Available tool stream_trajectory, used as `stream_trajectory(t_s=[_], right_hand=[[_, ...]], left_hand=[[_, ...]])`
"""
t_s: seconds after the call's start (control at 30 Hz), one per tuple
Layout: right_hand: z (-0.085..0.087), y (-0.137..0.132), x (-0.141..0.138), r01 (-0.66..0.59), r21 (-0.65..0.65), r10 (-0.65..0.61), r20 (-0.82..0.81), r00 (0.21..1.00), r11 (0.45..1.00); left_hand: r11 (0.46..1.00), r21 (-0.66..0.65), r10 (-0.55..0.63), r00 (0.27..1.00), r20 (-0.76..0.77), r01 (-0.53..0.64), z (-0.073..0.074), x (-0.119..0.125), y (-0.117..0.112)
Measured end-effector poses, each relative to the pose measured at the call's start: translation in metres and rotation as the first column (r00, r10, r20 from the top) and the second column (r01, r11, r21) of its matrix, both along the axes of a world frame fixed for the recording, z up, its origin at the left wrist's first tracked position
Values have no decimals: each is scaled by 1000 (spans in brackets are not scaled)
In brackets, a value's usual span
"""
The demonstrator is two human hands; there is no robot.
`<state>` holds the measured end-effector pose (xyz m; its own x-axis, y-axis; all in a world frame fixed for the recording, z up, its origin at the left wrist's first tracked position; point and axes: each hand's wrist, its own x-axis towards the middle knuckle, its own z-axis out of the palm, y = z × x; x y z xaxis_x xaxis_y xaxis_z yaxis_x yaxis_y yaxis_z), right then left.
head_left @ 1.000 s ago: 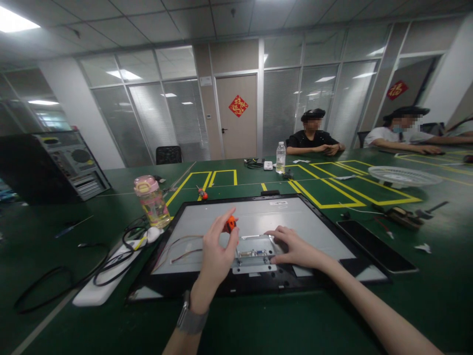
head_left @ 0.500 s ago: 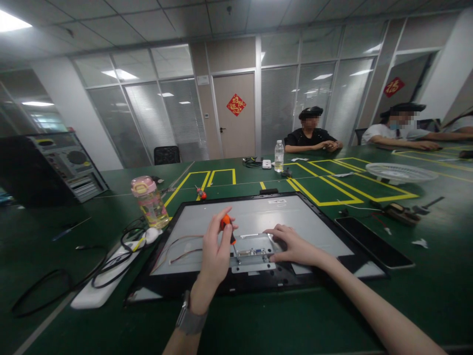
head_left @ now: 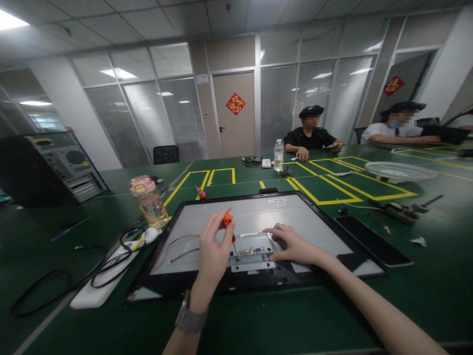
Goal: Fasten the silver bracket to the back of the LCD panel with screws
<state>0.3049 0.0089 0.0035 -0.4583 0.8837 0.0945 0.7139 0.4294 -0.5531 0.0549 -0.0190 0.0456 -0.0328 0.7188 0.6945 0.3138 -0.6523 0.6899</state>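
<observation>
A flat display panel (head_left: 207,212) in a black frame lies face down on the table before me, its grey back upward. On its near middle sits a metal bracket (head_left: 253,242) with a row of video ports. My left hand (head_left: 214,251) is closed around an orange-and-black screwdriver (head_left: 228,221), held steeply, its shaft reaching down to the left end of the port row. With thumb and forefinger, my right hand (head_left: 293,244) grips the bracket's right end. Thin wires (head_left: 185,254) trail over the panel just left of my left hand.
Left of the panel are a pink-lidded bottle (head_left: 148,202), a white power strip (head_left: 99,283) with black cables and an open computer case (head_left: 70,165). A black phone (head_left: 373,241) lies at the right. A clear bottle (head_left: 278,155) and seated people (head_left: 312,135) are beyond.
The screwdriver and my left hand have shifted very slightly; my right hand keeps its place. Across the table, the person in black has moved their hands apart.
</observation>
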Motion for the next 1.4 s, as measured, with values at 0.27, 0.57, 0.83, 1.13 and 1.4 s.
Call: stream_trajectory(t_s=[0.27,0.57,0.83,1.13,1.4], right_hand=[[-2,1,1,-6,0,6,-10,1000,1000],[0,-1,1,0,-8,0,-15,1000,1000],[0,0,0,-6,3,6,-6,1000,1000],[-1,0,1,4,-1,-4,-1,1000,1000],[-1,0,2,-5,-8,5,-16,1000,1000]], left_hand=[[997,20,80,997,2,-80,3,-1,0],[996,42,83,997,-12,-82,2,-2,0],[982,108,158,987,-17,-155,2,-1,-1],[988,82,129,992,-4,-128,4,-1,-1],[975,103,194,981,15,-195,2,-2,1]])
